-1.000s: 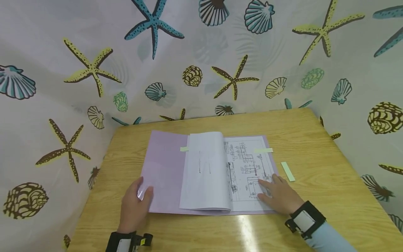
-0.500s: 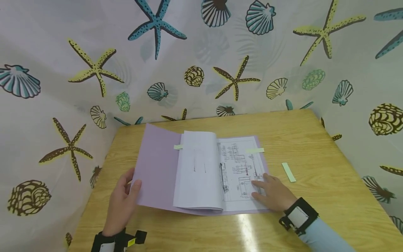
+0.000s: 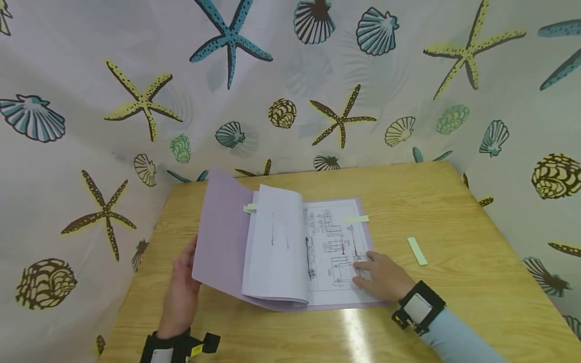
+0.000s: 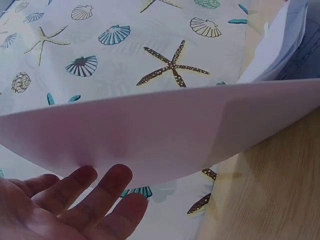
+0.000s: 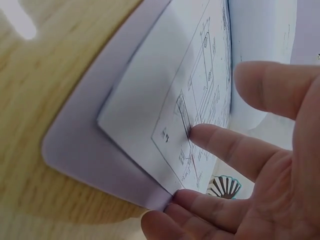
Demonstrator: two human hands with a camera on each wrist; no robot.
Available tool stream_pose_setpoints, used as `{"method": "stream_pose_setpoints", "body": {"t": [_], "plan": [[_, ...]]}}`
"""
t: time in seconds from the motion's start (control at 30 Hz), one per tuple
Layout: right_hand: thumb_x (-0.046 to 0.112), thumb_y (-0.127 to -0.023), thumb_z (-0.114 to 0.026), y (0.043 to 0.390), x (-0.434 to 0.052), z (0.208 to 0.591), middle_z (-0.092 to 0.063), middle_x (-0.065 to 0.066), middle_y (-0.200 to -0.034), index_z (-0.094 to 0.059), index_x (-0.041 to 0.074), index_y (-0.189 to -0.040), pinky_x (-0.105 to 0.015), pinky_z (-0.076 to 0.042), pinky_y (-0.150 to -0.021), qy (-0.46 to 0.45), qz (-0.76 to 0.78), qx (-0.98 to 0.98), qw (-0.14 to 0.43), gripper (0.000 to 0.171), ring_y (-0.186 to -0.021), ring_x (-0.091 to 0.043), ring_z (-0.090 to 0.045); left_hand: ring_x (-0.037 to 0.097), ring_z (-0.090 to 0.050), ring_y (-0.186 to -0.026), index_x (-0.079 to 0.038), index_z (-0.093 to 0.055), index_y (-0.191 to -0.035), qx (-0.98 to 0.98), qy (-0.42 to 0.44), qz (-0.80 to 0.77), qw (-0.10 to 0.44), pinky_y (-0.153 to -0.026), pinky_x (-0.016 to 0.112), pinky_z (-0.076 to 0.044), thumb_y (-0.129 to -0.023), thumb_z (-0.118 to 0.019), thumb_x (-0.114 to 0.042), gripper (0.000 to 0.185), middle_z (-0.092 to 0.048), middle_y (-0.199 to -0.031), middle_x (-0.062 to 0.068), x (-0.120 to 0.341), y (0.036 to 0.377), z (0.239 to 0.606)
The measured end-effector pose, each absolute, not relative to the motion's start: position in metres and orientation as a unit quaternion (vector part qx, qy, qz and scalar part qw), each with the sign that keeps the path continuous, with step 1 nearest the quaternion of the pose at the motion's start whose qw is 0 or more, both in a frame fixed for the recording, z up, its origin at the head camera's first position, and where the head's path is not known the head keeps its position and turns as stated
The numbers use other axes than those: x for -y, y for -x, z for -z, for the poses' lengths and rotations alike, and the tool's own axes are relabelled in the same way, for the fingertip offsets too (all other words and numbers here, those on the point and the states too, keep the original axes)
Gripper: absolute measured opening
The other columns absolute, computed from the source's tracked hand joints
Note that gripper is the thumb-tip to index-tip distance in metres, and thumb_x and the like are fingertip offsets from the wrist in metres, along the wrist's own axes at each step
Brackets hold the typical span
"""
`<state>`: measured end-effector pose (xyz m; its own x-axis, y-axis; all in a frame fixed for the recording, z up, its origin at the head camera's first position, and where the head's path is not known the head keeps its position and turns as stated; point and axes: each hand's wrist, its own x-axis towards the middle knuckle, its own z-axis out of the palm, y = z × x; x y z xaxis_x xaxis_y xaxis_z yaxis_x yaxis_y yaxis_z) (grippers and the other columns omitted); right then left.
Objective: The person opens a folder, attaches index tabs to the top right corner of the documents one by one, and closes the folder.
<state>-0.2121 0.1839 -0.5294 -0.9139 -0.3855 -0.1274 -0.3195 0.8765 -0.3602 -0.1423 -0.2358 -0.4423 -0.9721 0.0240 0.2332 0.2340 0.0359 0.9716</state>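
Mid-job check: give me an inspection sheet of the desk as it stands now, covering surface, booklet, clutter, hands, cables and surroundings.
Surface: wooden table, glare patch near the front edge.
Job's things: purple booklet open, front cover lifted off the table; diagram page showing; pale green tabs stick out from its pages.
Clutter: one loose green strip lying right of the booklet.
Hands: left hand with straight fingers under the raised cover; right hand flat on the diagram page.
Cables: nothing seen.
Surroundings: seashell-and-starfish curtain behind and on both sides.
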Motion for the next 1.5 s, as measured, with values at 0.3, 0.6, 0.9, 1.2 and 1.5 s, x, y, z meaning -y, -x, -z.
{"method": "stream_pose_setpoints", "body": {"t": [0.3, 0.6, 0.9, 1.2, 1.5], "plan": [[0.042, -0.09, -0.063, 0.213, -0.178, 0.529, -0.045, -0.03, -0.138, -0.066, 0.01, -0.124, -0.061, -0.037, -0.099, 0.177, 0.157, -0.966, 0.105, 0.047, -0.126, -0.05, -0.042, 0.02, -0.045, -0.128, -0.008, -0.027, -0.151, 0.742, 0.111, 0.659, 0.053, -0.096, 0.027, -0.042, -0.102, 0.003, -0.043, 0.068, -0.042, -0.141, 0.023, 0.222, 0.147, 0.457], [0.041, -0.09, -0.063, 0.213, -0.17, 0.53, -0.043, -0.03, -0.14, -0.065, 0.011, -0.125, -0.061, -0.036, -0.099, 0.179, 0.163, -0.964, 0.106, 0.046, -0.126, -0.051, -0.041, 0.031, -0.042, -0.13, -0.002, -0.035, -0.146, 0.769, 0.077, 0.634, 0.014, -0.099, 0.043, -0.041, -0.104, -0.003, -0.042, 0.066, -0.043, -0.143, 0.018, 0.199, 0.154, 0.471], [0.041, -0.09, -0.064, 0.216, -0.169, 0.531, -0.047, -0.029, -0.137, -0.066, 0.009, -0.123, -0.06, -0.038, -0.099, 0.192, 0.168, -0.962, 0.101, 0.046, -0.124, -0.049, -0.045, 0.036, -0.047, -0.123, -0.013, -0.044, -0.144, 0.797, 0.14, 0.588, 0.003, -0.095, 0.06, -0.04, -0.107, -0.014, -0.029, 0.05, -0.046, -0.143, 0.007, 0.171, 0.167, 0.486], [0.027, -0.094, -0.058, 0.222, -0.177, 0.539, -0.047, -0.021, -0.141, -0.06, 0.005, -0.13, -0.054, -0.034, -0.105, 0.215, 0.256, -0.935, 0.117, 0.042, -0.131, -0.04, -0.042, 0.03, -0.032, -0.138, -0.014, -0.055, -0.137, 0.86, 0.164, 0.484, -0.012, -0.107, 0.056, -0.031, -0.106, -0.03, -0.036, 0.045, -0.04, -0.148, 0.009, 0.146, 0.175, 0.496], [0.009, -0.099, -0.044, 0.229, -0.198, 0.534, -0.043, -0.023, -0.143, -0.039, -0.004, -0.143, -0.056, -0.032, -0.106, 0.168, 0.352, -0.909, 0.149, 0.046, -0.132, -0.041, -0.039, 0.033, -0.034, -0.135, -0.021, -0.061, -0.131, 0.896, 0.188, 0.402, -0.013, -0.103, 0.06, -0.033, -0.102, -0.037, -0.045, 0.044, -0.041, -0.147, 0.012, 0.136, 0.185, 0.502]]}}
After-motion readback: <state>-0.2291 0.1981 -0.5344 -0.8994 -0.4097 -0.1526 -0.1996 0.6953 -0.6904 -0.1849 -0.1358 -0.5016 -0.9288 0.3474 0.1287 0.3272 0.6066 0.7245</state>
